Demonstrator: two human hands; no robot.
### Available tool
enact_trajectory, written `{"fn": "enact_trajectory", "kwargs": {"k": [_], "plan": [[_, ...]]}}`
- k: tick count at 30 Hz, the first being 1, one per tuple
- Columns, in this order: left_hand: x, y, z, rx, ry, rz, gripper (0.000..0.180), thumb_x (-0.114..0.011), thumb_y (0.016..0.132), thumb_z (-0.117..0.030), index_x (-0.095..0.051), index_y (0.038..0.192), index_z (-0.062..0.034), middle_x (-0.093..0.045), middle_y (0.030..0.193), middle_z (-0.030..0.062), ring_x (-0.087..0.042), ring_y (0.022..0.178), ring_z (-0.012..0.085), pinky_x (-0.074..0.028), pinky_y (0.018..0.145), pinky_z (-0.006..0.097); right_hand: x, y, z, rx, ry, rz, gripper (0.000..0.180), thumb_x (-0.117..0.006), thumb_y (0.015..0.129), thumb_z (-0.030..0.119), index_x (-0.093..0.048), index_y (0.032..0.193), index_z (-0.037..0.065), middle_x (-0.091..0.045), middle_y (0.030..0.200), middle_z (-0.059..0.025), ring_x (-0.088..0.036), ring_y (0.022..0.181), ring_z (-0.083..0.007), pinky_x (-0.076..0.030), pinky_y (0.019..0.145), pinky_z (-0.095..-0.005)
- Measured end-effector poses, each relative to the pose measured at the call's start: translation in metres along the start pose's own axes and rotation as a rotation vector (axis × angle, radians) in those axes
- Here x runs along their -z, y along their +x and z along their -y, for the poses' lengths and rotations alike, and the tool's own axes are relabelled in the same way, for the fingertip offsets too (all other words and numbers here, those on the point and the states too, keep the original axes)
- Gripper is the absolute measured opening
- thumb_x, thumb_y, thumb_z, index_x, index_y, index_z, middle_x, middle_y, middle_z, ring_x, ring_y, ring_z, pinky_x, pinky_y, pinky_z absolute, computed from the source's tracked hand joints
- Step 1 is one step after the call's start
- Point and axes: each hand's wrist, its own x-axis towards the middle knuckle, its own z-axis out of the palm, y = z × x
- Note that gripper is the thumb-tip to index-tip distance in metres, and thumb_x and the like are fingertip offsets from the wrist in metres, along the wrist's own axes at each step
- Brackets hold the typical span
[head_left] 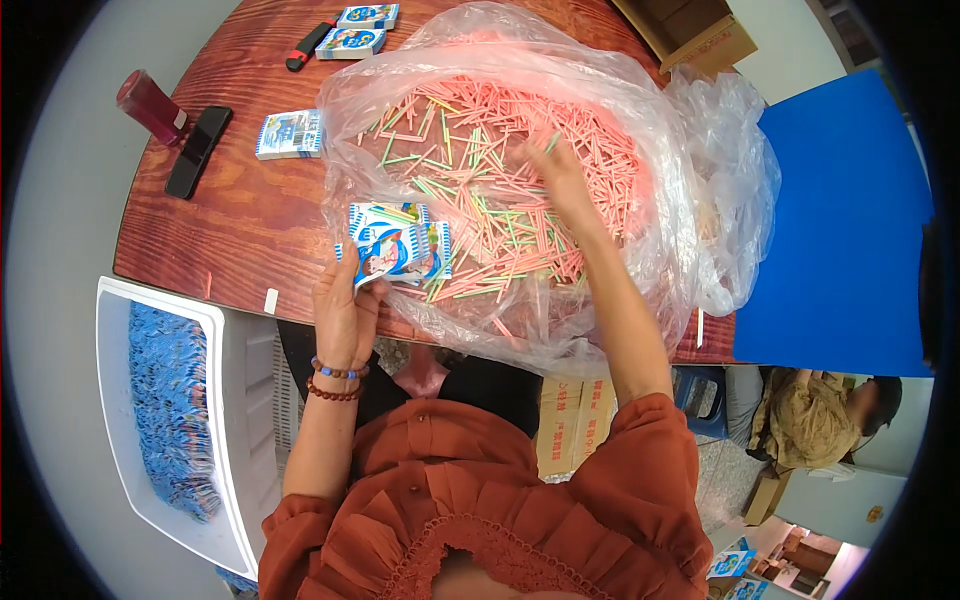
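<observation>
A hand could pass over the bare left stretch of the reddish-brown wooden surface (250,220), between the flat black phone (198,152) and the crumpled clear plastic bag (670,250); the small blue-and-white box (290,134) narrows it. Bunched bag film rings the thin pink-and-green sticks (600,165), obstructing low sideways entry.

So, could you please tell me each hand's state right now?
Left hand: closed, holding a blue-and-white packet.
Right hand: blurred over the sticks; whether it grips any cannot be told.

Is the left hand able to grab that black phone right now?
Probably not easily: the left hand is busy holding a blue-and-white packet, and the black phone lies farther off. Nothing seems to cover it, though.
</observation>
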Motion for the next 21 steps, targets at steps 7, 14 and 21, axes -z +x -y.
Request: {"fn": "enact_trajectory", "kwargs": {"k": [7, 14, 21], "plan": [[-0.027, 0.012, 0.012, 0.059, -0.090, 0.082, 0.024, -0.056, 0.097, -0.026, -0.063, 0.096, -0.0027, -0.066, 0.089, 0.0053, -0.059, 0.069, 0.0117, -0.048, 0.060, 0.024, 0.000, 0.000, -0.012, 0.102, 0.330, -0.045, 0.015, -0.043, 0.100, 0.013, -0.053, 0.101, 0.003, -0.062, 0.089, -0.0095, -0.060, 0.095, -0.0212, -0.044, 0.094, -0.0369], [-0.050, 0.039, 0.033, 0.091, -0.126, 0.071, 0.029, -0.057, 0.096, -0.029, -0.057, 0.084, -0.0025, -0.057, 0.077, 0.0043, -0.054, 0.065, 0.0135, -0.047, 0.059, 0.025, -0.007, 0.001, -0.002, 0.093, 1.059, 0.055, 0.010, -0.045, 0.099, 0.007, -0.052, 0.102, 0.001, -0.059, 0.085, -0.0081, -0.062, 0.089, -0.0223, -0.043, 0.103, -0.0518], [-0.048, 0.044, 0.031, 0.094, -0.138, 0.086, 0.030, -0.058, 0.096, -0.032, -0.056, 0.084, -0.0048, -0.057, 0.074, 0.0048, -0.055, 0.062, 0.0138, -0.047, 0.057, 0.026, -0.048, -0.031, 0.062, 0.227, 1.073, 0.034, 0.015, -0.041, 0.101, 0.012, -0.052, 0.100, 0.002, -0.064, 0.095, -0.0131, -0.061, 0.104, -0.0307, -0.044, 0.099, -0.0428]]}}
